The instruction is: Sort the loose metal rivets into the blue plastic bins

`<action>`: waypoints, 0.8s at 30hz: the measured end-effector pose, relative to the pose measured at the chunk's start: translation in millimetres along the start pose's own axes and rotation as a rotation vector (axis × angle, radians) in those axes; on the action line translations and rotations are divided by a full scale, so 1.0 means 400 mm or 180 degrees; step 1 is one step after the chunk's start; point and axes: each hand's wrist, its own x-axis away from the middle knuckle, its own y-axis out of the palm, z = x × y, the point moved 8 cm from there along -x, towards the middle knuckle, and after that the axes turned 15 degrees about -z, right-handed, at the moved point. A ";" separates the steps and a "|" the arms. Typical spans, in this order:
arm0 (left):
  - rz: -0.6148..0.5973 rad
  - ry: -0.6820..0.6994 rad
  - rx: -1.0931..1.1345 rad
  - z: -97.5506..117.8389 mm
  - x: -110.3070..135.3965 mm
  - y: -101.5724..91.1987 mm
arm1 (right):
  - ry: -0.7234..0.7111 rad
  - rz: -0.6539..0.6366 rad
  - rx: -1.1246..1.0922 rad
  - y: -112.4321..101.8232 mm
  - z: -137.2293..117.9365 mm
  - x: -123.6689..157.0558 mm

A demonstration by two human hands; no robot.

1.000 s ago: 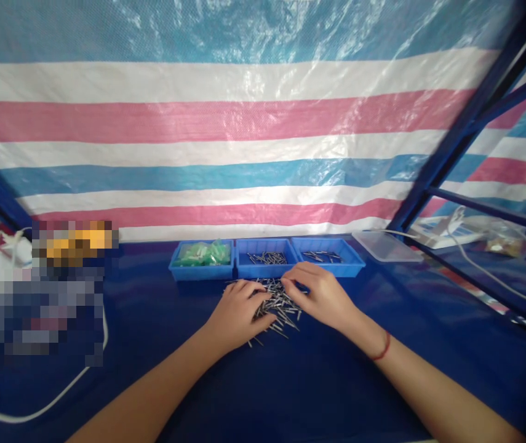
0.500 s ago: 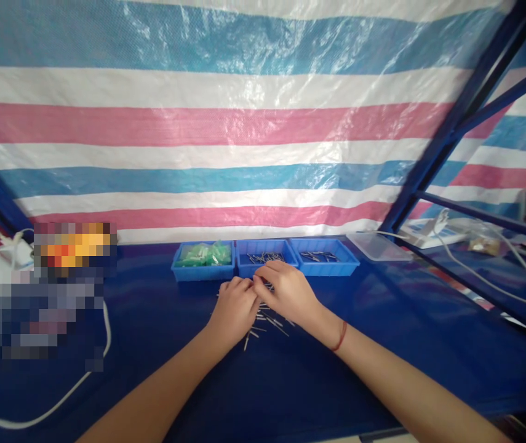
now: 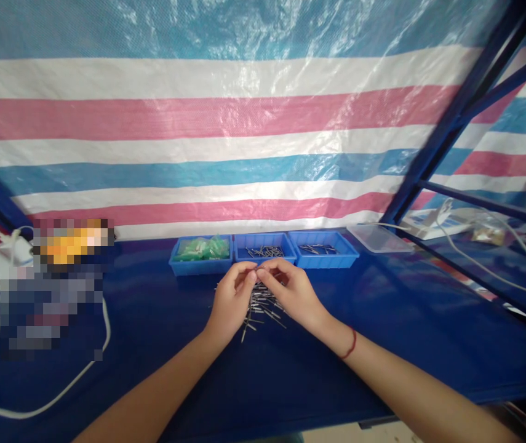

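Observation:
A pile of small metal pins (image 3: pixel 263 307) lies on the blue table in front of three blue trays. My left hand (image 3: pixel 230 303) and my right hand (image 3: pixel 290 290) are raised just above the pile, fingertips meeting in a pinch at the middle. Something small, probably a pin, sits between the fingertips, too small to make out. The left tray (image 3: pixel 202 258) holds green pieces, the middle tray (image 3: pixel 265 251) and the right tray (image 3: pixel 325 249) hold metal pins.
A clear plastic lid (image 3: pixel 378 239) lies to the right of the trays. A white cable (image 3: pixel 36 394) loops across the table's left side. Blue metal frame bars (image 3: pixel 442 135) rise at the right. A striped tarpaulin (image 3: pixel 226 123) hangs behind.
Both hands lifted off the pin pile and came together, fingertips now pinched above it. One second ago they lay spread flat on the pins.

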 end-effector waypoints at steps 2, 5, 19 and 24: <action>-0.0042 -0.0002 0.0117 0.002 0.000 0.006 | 0.0001 -0.0003 -0.0136 -0.004 -0.003 0.001; -0.0120 -0.0111 -0.0212 0.005 0.001 0.008 | -0.0005 0.0022 -0.0145 -0.011 -0.006 0.002; -0.0159 0.0069 -0.1607 0.027 -0.004 -0.007 | -0.0240 0.0050 0.0299 -0.033 -0.021 -0.003; 0.0078 0.0182 -0.1646 0.039 -0.004 -0.025 | -0.0304 -0.0055 0.0776 -0.033 -0.039 -0.009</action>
